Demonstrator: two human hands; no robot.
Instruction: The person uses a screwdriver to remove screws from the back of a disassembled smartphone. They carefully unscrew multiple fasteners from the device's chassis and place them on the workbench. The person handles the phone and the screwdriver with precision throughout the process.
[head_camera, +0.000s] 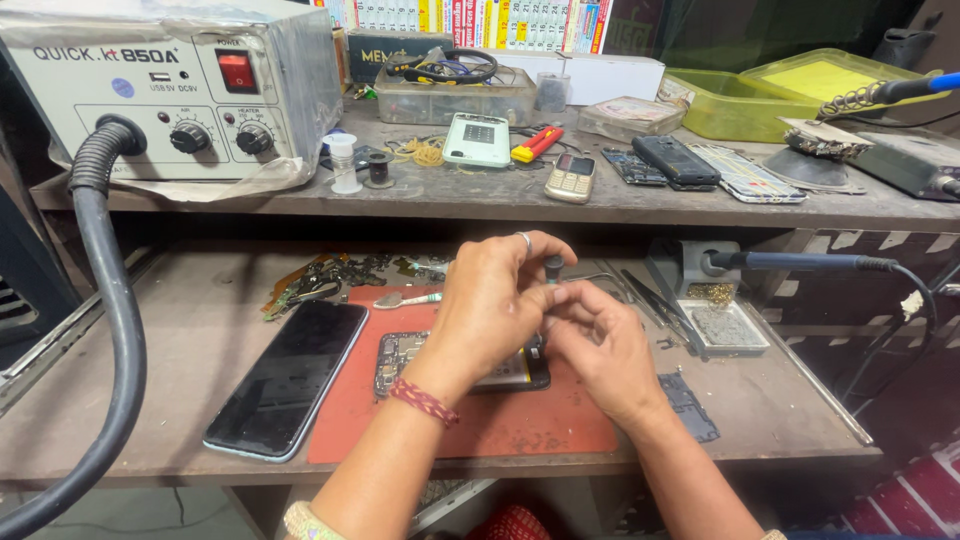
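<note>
My left hand (490, 305) and my right hand (600, 345) meet above an opened phone (400, 355) that lies on an orange mat (480, 420). A small dark screwdriver (553, 268) stands upright between them, its cap under my left fingertips and its shaft pinched by my right fingers. The tip points down at the phone's right end, hidden behind my hands. A ring sits on a left finger and a red thread band on the left wrist. A black phone screen (285, 380) lies face up just left of the mat.
A hot-air rework station (170, 90) with a thick black hose (110, 330) stands at the upper left. The upper shelf holds several phones, boards, trays and a green bin (735, 105). A soldering iron in its stand (715, 275) is to the right, tweezers (650, 295) beside it.
</note>
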